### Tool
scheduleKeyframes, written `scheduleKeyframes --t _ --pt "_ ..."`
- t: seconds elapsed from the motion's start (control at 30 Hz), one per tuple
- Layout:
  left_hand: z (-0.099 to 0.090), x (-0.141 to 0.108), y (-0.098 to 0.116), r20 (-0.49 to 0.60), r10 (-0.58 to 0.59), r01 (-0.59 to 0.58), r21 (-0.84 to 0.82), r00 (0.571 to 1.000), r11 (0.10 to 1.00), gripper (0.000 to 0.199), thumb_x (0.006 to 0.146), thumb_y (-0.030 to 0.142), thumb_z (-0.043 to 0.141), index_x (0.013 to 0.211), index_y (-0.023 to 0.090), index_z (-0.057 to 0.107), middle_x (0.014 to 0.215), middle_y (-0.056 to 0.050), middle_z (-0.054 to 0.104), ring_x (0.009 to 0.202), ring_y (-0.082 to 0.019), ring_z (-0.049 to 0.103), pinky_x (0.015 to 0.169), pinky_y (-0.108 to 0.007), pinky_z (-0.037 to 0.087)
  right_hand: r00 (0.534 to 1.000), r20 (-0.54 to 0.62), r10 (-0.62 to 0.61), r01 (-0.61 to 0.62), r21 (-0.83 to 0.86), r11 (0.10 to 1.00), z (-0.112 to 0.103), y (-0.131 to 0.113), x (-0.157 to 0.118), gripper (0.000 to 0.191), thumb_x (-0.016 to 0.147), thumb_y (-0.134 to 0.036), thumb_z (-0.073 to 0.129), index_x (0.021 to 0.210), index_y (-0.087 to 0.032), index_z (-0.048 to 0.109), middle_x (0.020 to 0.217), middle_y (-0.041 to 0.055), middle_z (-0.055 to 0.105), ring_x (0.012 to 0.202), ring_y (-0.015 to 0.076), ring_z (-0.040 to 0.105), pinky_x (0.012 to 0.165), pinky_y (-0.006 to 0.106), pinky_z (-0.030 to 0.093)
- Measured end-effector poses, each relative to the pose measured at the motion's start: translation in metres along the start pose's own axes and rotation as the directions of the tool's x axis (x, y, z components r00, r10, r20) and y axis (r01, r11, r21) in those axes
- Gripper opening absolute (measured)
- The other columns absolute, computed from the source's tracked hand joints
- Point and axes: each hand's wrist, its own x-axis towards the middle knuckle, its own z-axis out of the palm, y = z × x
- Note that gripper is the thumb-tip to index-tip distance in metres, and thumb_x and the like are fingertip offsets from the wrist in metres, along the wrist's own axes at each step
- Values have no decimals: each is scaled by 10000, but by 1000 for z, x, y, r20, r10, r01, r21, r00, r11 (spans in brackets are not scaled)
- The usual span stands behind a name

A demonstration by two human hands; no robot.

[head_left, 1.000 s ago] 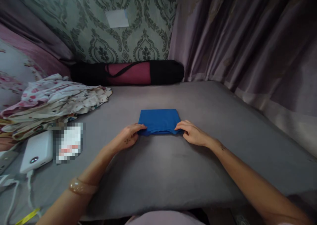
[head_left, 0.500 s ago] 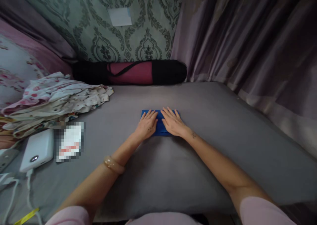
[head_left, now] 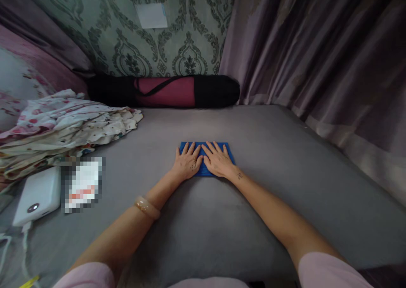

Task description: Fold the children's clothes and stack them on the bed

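A flat blue rectangle that looks like folded cloth [head_left: 206, 172] lies on the grey-covered bed [head_left: 215, 220], straight ahead of me. My left hand [head_left: 187, 161] rests palm down on its left part, fingers spread. On the right part lies my right hand [head_left: 218, 159], also flat with the fingers apart. The two thumbs are close together near the middle of the blue piece. Much of its surface is hidden under my hands. A pale bangle [head_left: 147, 207] sits on my left forearm.
A black and maroon roll bag [head_left: 165, 91] lies along the patterned wall. To the left are crumpled printed cloth [head_left: 79, 119], a white power bank [head_left: 39, 195] with a cable, and a blurred-out white item [head_left: 85, 184]. Purple curtains [head_left: 301, 47] hang at the right.
Both hands stay flat on the blue piece. My right hand has shifted slightly left, toward my left hand, and the left fingers are spread wider. The view has moved a little.
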Motion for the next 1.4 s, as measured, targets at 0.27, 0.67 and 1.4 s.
scheduleKeyframes --t 0.27,0.67,1.4 --pt "-19 -23 -22 38 30 -28 -56 999 998 589 976 503 232 1455 183 353 1559 -115 246 1445 -279 188 1130 -604 147 998 64 27 -37 147 988 -23 19 0 634 977 -448 153 1514 -116 210 1578 115 167 1453 257 114 1152 529 134" --pt "-5 -53 -53 -38 -32 31 -39 999 999 619 983 512 156 1471 172 328 1534 -85 317 1434 -244 232 1156 -536 157 996 39 81 -82 8 997 0 38 -9 730 962 -498 169 1482 8 247 1553 174 215 1442 276 162 1170 453 136" --pt "9 -54 -70 -338 -153 1 -410 929 912 395 919 371 400 1240 169 512 1265 -134 593 1221 -231 511 1075 -423 361 1000 -18 -3 3 -22 1000 -10 -46 31 629 992 -451 169 1495 -84 260 1565 162 197 1444 271 154 1148 514 119"
